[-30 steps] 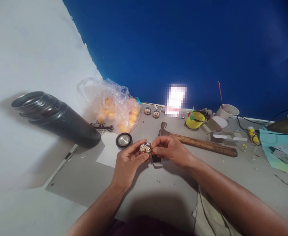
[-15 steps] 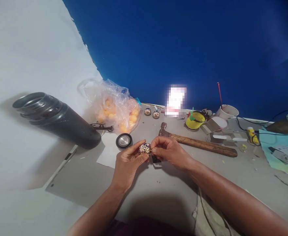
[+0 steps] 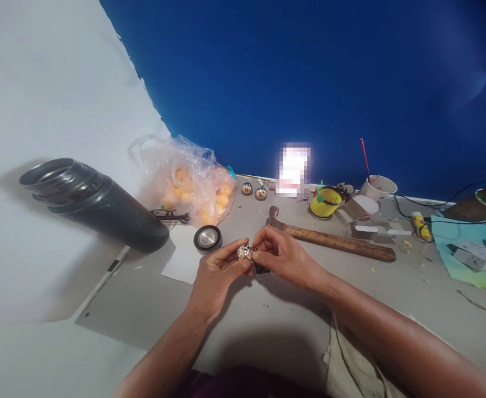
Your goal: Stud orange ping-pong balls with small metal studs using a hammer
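Note:
My left hand [image 3: 220, 273] is closed around a small, shiny patterned ball [image 3: 245, 252] with gold, white and dark spots, held between fingertips and thumb. At the ball's right side, the thumb and bent forefinger of my right hand [image 3: 278, 251] press against it; anything smaller between those fingertips is hidden. Under the hands a small dark block [image 3: 262, 269] lies on the table, partly covered. Two similar patterned balls, a left one [image 3: 247, 188] and a right one [image 3: 260, 193], sit near the wall.
A hammer [image 3: 338, 242] lies beyond my right hand. To the left are a dark flask [image 3: 102, 207], its round lid [image 3: 207, 237], eyeglasses [image 3: 170, 214] and a plastic bag of orange balls [image 3: 201, 188]. A lit, blurred screen [image 3: 293, 170], yellow cup [image 3: 325, 204] and white cup [image 3: 381, 188] stand behind.
The ball has turned slightly in my left fingers, and my right fingertips have shifted a little left onto its side. The whole view has moved slightly.

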A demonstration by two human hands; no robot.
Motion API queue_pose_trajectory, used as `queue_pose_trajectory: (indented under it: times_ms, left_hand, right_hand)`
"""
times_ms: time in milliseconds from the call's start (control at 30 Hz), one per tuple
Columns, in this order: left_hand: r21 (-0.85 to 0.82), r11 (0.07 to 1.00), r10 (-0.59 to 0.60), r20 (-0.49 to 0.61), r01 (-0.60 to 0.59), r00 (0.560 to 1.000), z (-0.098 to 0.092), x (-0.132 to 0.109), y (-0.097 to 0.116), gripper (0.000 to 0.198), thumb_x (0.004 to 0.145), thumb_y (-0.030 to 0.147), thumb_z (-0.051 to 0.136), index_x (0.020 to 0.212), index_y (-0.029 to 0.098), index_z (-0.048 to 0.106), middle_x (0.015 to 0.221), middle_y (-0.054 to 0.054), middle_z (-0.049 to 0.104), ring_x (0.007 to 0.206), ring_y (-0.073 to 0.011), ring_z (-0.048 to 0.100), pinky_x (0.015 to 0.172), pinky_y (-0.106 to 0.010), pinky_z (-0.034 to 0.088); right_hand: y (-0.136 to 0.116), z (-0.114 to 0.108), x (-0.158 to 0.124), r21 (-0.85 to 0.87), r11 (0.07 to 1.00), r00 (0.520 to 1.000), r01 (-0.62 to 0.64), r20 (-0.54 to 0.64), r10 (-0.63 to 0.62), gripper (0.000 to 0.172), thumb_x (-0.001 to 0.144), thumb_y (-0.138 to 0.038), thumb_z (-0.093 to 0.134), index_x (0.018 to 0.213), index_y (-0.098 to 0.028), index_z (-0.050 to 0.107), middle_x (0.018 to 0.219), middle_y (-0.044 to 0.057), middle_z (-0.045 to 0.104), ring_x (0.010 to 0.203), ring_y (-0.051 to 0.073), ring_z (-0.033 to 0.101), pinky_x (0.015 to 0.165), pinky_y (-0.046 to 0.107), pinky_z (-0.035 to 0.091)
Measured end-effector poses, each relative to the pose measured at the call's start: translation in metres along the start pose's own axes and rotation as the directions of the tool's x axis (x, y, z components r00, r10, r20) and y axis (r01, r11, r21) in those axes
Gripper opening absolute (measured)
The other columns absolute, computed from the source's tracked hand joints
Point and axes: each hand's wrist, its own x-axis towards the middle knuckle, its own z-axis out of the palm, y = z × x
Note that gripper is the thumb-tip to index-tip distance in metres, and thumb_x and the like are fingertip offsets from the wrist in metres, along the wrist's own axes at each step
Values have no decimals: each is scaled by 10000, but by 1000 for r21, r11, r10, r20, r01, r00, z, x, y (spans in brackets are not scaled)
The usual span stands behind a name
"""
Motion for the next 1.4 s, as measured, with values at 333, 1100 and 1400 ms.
queue_pose_trajectory:
  times_ms: [333, 1100, 1400]
  left_hand:
    - [-171, 965, -162, 217, 201, 963, -2, -1, 5, 342, 829, 264, 767, 1135, 112, 760, 1090, -185, 770, 764, -145, 670, 672, -235, 536]
    - [-79, 993, -85, 92, 92, 992, 5, 2, 8, 318, 779, 226, 769, 1079, 118, 755, 976, -159, 776, 654, -146, 625, 558, -254, 419]
    - [-158, 985, -46, 153, 71, 987, 0, 4, 21, 396, 820, 266, 747, 1192, 132, 716, 1175, -177, 743, 890, -233, 731, 787, -337, 556]
  right_hand:
    - [-32, -60, -4, -482, 875, 983, 45, -136, -125, 223, 879, -400, 645, 811, -188, 644, 715, 20, 664, 631, 137, 558, 570, 269, 387]
    - [12, -84, 17, -975, 29, 969, -218, -213, 121, 287, 936, -389, 616, 1044, -129, 673, 1087, 203, 711, 963, 307, 687, 672, 319, 426]
    - [-17, -89, 10, -862, 405, 948, -304, -316, 40, 355, 995, -466, 457, 855, -188, 628, 833, 112, 704, 734, 227, 627, 594, 306, 346]
